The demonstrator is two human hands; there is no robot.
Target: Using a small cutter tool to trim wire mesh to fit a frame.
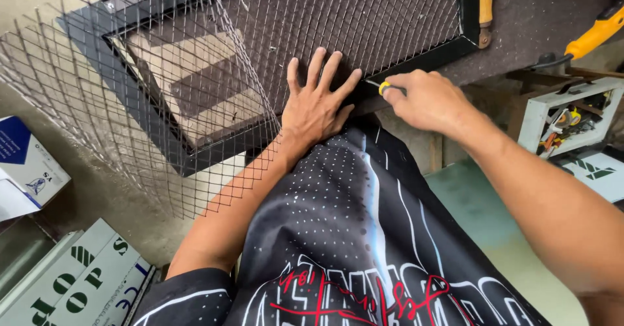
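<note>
A person stands at a dark workbench (552, 14), seen from above, over their own chest and black printed shirt (351, 235).

The left hand (316, 105) lies flat, palm down, with all five fingers spread apart. It presses on a sheet of wire mesh (214, 72) where the mesh lies over the near rail of a black rectangular metal frame (416, 63). The frame rests on the bench, one corner jutting past the bench edge at the left. The mesh covers the frame and runs loose beyond it, curling upward and outward on the left side, well over the floor.

The right hand (426, 98) sits just beside the left, at the same near rail of the frame. Its fingers are curled together and clamped on a small tool with a yellow end (385, 87), whose thin tip touches the mesh at the frame's edge. What kind of tool it is cannot be told; most of it is hidden inside the hand.

At the far edge of the bench lies a wooden handle (486, 4). To the right, a yellow power tool (601, 30) rests on the bench corner. Below it stands a white box of small items (565, 115). On the floor at lower left lie flat cardboard cartons (71, 280).
</note>
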